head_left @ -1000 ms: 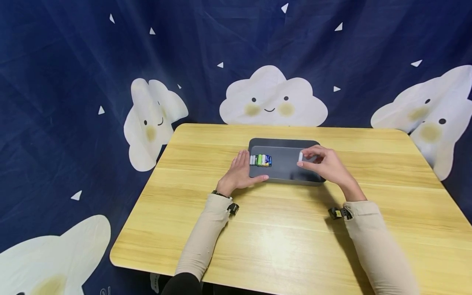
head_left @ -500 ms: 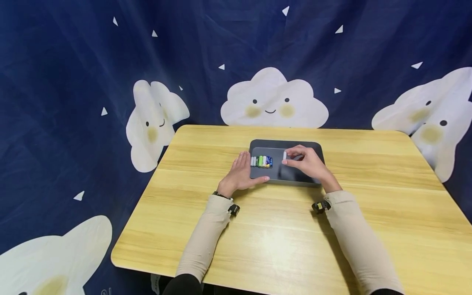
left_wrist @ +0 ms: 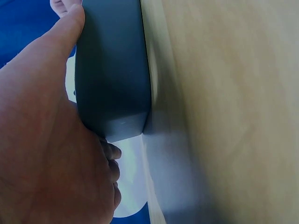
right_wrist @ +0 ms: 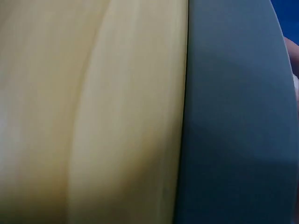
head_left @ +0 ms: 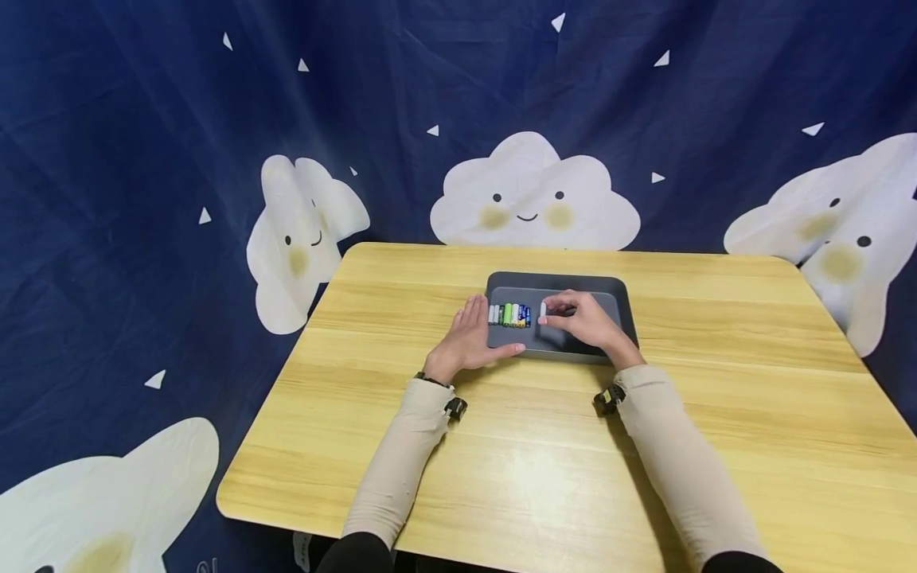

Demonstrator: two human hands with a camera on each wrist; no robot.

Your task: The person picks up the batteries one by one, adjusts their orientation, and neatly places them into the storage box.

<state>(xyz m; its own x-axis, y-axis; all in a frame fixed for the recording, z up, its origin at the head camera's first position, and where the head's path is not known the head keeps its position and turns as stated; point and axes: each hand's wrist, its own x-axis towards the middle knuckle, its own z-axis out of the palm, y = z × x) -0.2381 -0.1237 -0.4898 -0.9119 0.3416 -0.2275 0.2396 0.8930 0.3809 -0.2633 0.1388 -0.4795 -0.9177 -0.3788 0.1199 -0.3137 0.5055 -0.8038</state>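
A white battery (head_left: 543,311) is pinched upright between the thumb and fingers of my right hand (head_left: 589,321), over the dark grey tray (head_left: 555,281). Just left of it, several batteries (head_left: 508,315) in white, green and blue stand side by side in a row in the tray's left part. My left hand (head_left: 464,341) lies along the tray's left end with straight fingers, its thumb stretched over the front rim. In the left wrist view that hand (left_wrist: 46,121) touches the tray's wall (left_wrist: 114,70). The right wrist view mostly has the tray's side (right_wrist: 238,102); the battery is barely visible there.
The tray stands on a light wooden table (head_left: 401,302) with rounded corners, near its back edge. Behind hangs a dark blue curtain (head_left: 401,72) printed with smiling clouds. Each wrist wears a small black camera (head_left: 455,409).
My right hand has moved left with the white battery, from the tray's right part to close beside the row. The left hand stays in place.
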